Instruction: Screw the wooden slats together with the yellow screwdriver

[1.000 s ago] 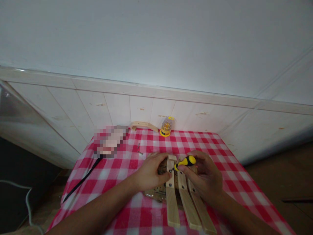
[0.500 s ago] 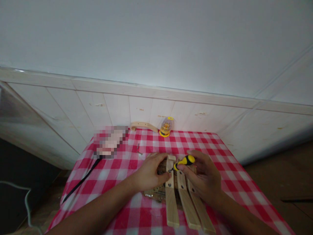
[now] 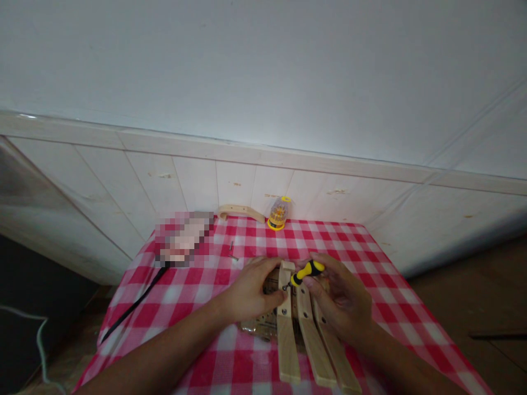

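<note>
My right hand (image 3: 348,299) is closed around a yellow and black screwdriver (image 3: 308,271). The tool slants down to the left, and its tip meets a screw near the upper end of the leftmost pale wooden leg (image 3: 289,351). With thumb on this leg and fingers at its far end, my left hand (image 3: 249,291) grips it. Two similar wooden legs, the middle one (image 3: 318,351) and the right one (image 3: 341,356), lie alongside, with dark screws in them. Under their upper ends is a brownish, shiny piece (image 3: 259,327), partly hidden by my hands.
A red and white checked cloth (image 3: 230,359) covers the table. By the wall stand a curved wooden piece (image 3: 242,210) and a clear, yellow-based bit container (image 3: 279,214). Two loose screws (image 3: 233,258) lie left of centre. A blurred-out object (image 3: 185,238) with a black strap is further left.
The screwdriver handle has turned slightly in my right hand, its tip still at the same screw. My left hand keeps its hold. The whole view has shifted a little.
</note>
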Available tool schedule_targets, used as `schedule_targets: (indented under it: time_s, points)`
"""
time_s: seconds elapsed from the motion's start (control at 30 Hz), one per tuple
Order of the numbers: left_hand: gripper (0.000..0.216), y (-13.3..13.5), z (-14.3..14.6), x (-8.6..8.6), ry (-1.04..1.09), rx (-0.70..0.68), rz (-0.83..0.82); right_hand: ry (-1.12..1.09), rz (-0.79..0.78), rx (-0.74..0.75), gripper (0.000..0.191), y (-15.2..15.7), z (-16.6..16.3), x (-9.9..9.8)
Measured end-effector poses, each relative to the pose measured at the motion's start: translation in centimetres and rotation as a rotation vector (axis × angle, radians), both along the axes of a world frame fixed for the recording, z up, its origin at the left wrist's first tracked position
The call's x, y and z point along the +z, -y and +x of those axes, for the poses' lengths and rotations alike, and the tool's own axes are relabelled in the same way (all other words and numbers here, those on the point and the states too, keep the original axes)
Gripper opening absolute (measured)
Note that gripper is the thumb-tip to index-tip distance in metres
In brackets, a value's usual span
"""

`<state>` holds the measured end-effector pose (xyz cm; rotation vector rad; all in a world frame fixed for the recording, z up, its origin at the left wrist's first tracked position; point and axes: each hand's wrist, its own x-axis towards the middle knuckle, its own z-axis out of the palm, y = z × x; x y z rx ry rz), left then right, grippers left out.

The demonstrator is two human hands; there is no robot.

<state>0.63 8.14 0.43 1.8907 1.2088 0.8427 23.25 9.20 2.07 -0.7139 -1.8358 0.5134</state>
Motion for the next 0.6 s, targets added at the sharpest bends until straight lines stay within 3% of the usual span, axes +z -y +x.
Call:
schedule_targets:
  time_s: [0.33, 0.6]
  points:
    - [0.055, 0.1, 0.0, -0.2, -0.011, 0.007, 0.024, 0.049, 0.059, -0.079, 0.04, 0.2, -0.3, 0.8]
    - [0.047, 0.1, 0.1, 0.4, -0.017, 0.011, -0.002, -0.065, 0.004, 0.017, 0.041, 1.0, -0.3, 1.7]
